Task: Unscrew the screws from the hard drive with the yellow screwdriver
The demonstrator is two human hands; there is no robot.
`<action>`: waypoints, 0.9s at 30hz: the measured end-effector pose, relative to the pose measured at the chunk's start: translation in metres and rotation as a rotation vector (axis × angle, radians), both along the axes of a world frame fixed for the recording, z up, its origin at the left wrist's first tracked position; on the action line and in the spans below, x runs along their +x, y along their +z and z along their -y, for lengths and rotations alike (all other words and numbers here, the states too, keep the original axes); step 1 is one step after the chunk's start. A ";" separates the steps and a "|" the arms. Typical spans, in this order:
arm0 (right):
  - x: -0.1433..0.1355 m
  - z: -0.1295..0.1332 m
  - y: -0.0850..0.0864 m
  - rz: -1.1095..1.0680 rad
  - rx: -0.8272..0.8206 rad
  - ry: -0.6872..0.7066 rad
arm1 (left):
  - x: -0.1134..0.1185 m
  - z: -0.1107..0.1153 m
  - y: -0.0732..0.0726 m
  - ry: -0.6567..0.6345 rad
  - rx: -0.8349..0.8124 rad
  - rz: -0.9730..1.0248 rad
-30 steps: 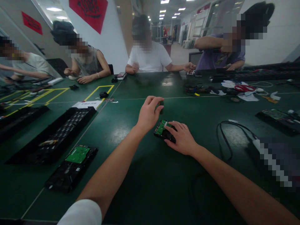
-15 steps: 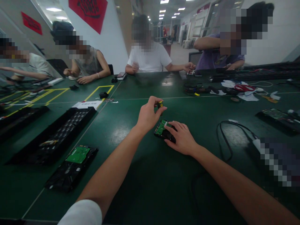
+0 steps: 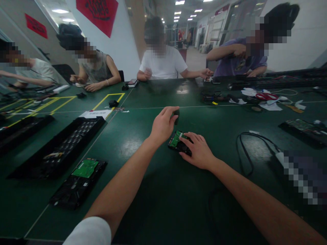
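Note:
My left hand (image 3: 162, 125) is closed, thumb and fingers pinching a short, dark screwdriver (image 3: 177, 116) mostly hidden by the fingers. It is held just above the far end of a hard drive (image 3: 175, 139), whose green circuit board faces up. Whether the tip touches the drive cannot be made out. My right hand (image 3: 199, 149) grips the drive's near right part against the table, fingers over the top and thumb along the near side. To the left lies a second black drive unit (image 3: 76, 185) with a green board.
A long black tray (image 3: 61, 149) stands on the green table (image 3: 133, 129) at left. At right are a looped black cable (image 3: 245, 153), a blurred-out device (image 3: 306, 177) and another board unit (image 3: 304, 131). Several people sit across the table, near loose cables and papers (image 3: 268, 100).
My left fingers have turned and straightened around the screwdriver, and its yellow part no longer shows. My right hand and the drive stay put. The person at far right has shifted an arm.

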State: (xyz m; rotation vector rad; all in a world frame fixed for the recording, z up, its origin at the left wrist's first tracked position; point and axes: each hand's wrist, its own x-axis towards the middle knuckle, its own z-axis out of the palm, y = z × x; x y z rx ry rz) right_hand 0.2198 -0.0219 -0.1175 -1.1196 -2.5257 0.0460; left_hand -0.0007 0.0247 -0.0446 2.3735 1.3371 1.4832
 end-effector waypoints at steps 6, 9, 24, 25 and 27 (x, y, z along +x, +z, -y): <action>0.000 0.000 0.000 -0.010 0.012 0.001 | 0.002 0.001 -0.001 0.032 -0.066 0.049; 0.000 0.000 0.000 -0.011 0.014 0.003 | 0.001 0.001 0.000 0.013 -0.068 0.074; 0.000 0.000 -0.001 0.000 0.007 0.004 | -0.002 0.000 0.003 -0.022 0.043 0.001; 0.000 0.000 -0.001 0.001 0.006 0.003 | -0.002 0.000 0.003 -0.022 0.041 0.002; 0.000 0.000 -0.001 0.007 0.005 0.001 | -0.002 -0.001 0.001 -0.009 0.022 0.008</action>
